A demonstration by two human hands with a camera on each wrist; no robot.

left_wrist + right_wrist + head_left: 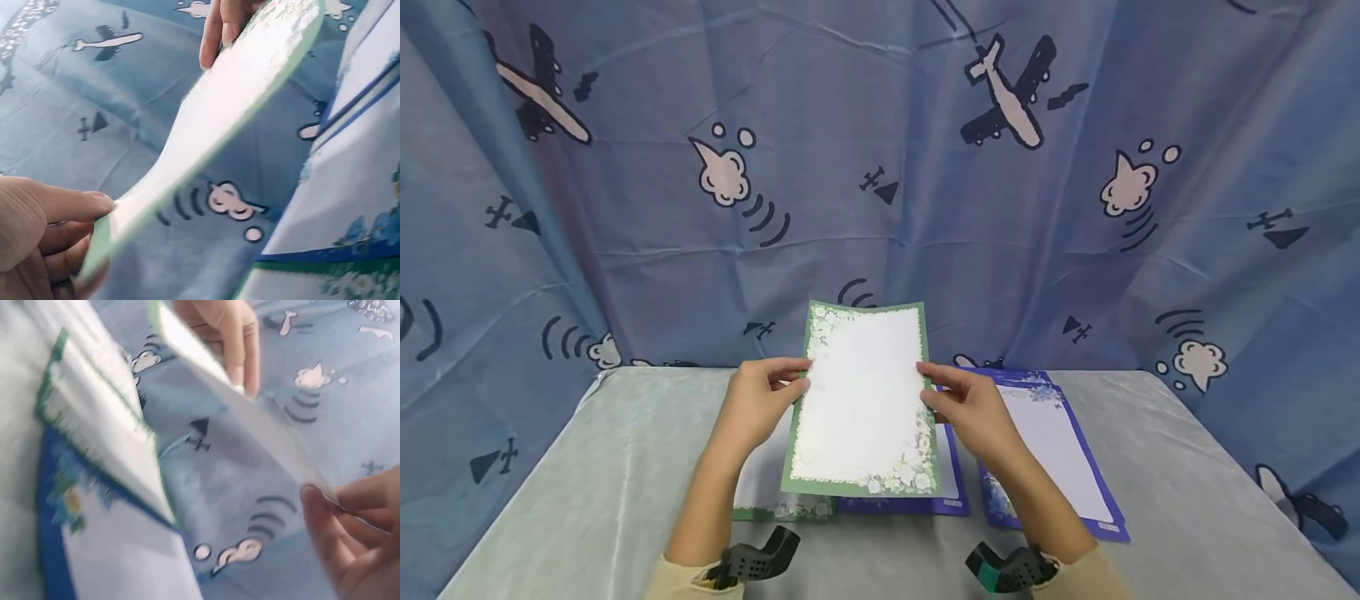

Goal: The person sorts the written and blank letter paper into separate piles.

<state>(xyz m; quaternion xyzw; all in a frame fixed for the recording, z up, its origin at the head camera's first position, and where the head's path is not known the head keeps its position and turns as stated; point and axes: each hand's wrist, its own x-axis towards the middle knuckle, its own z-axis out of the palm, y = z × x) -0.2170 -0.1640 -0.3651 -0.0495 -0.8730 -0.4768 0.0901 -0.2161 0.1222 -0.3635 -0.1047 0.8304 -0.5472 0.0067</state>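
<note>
Both hands hold up a sheet of green-bordered stationery paper with white flowers at two corners. My left hand pinches its left edge between thumb and fingers. At the opposite edge my right hand pinches it the same way. The sheet is raised off the table and bends slightly in the left wrist view. Beneath it lies another green-bordered sheet, partly hidden, beside a blue-bordered sheet that it mostly covers. To the right are overlapping blue-bordered sheets with blue flowers, partly behind my right forearm.
A table with a pale cloth spreads under the sheets. Behind it hangs a blue curtain printed with planes and clouds. Each wrist wears a dark camera mount, the left mount and the right mount.
</note>
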